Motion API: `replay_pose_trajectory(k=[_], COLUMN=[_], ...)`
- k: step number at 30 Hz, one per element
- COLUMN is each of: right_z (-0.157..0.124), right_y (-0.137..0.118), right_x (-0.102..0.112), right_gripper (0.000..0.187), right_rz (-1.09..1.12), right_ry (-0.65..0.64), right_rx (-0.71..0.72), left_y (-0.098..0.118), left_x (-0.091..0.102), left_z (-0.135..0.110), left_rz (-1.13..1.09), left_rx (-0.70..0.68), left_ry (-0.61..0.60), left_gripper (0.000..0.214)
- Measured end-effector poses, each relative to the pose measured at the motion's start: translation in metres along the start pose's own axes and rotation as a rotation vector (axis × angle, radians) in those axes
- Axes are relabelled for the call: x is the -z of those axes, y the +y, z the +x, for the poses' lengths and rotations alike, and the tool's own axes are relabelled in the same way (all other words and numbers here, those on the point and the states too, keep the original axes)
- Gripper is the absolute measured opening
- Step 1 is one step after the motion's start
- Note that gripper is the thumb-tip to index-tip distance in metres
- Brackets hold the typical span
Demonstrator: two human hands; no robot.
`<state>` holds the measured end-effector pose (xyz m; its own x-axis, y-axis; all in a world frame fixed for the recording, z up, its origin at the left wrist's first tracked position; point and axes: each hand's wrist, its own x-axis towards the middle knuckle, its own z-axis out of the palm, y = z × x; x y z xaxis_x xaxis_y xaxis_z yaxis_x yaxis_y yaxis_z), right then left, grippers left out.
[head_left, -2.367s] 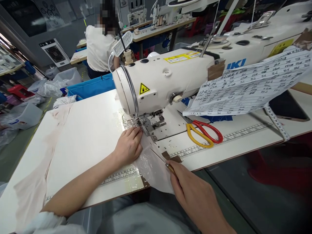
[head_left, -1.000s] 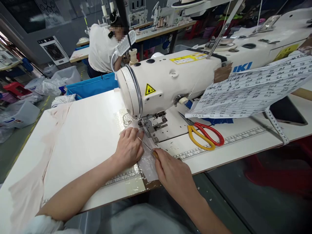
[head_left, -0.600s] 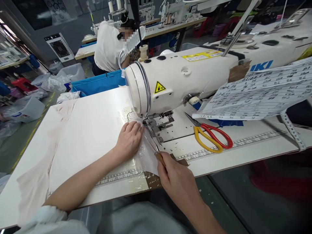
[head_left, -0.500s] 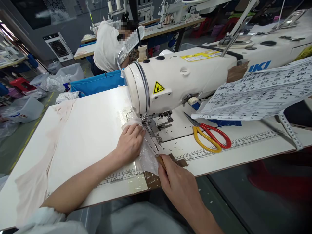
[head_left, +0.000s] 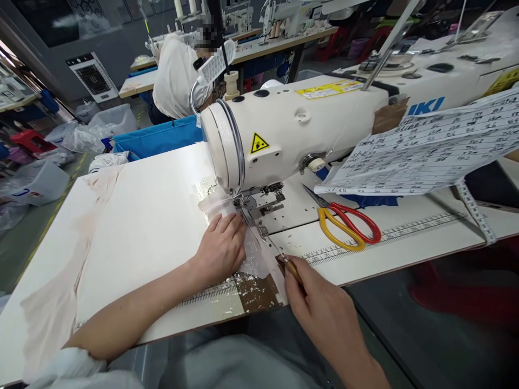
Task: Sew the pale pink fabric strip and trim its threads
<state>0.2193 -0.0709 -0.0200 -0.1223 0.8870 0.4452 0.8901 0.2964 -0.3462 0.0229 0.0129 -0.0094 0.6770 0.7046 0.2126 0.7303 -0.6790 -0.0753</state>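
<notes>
Grasped in right hand [head_left: 326, 308] is wooden-handled metal tool [head_left: 291, 267]; unclenched left hand [head_left: 223, 246] touches sheer whitish fabric [head_left: 255, 258] near white sewing machine [head_left: 284, 132].

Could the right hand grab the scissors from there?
Probably yes: the scissors lie just ahead of the right hand, with nothing standing between. But it's holding a wooden-handled tool, so its fingers aren't free.

The cloth [head_left: 217, 204] looks smooth — the tool handle [head_left: 293, 270] wooden, its shaft [head_left: 276, 247] shiny metal.
</notes>
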Motion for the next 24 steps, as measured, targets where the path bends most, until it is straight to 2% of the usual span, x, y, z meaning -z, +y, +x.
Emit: replay_pose_trajectory(k=[5, 12, 19, 24], right_z=[-0.0032, -0.0041, -0.0031, -0.0031], right_y=[0.0121, 0.0111, 0.0120, 0.0122], right_x=[-0.0012, -0.0014, -0.0019, -0.0021], right_gripper=[0.025, 0.026, 0.025, 0.025], right_rz=[0.042, 0.037, 0.052, 0.071], right_ry=[0.004, 0.020, 0.020, 0.001], right_rx=[-0.052, -0.026, -0.030, -0.050], left_y=[0.0050, 0.0039, 0.0066, 0.0067], left_x=[0.0014, 0.0028, 0.0032, 0.0039], left_z=[-0.0008, -0.0024, -0.0023, -0.0023], left_rz=[-0.005, 0.013, -0.003, -0.002], left_rx=[0.010, -0.012, 0.004, -0.004], left_ry=[0.015, -0.045, -0.009, -0.039], left_gripper=[0.045, 0.046, 0.044, 0.046])
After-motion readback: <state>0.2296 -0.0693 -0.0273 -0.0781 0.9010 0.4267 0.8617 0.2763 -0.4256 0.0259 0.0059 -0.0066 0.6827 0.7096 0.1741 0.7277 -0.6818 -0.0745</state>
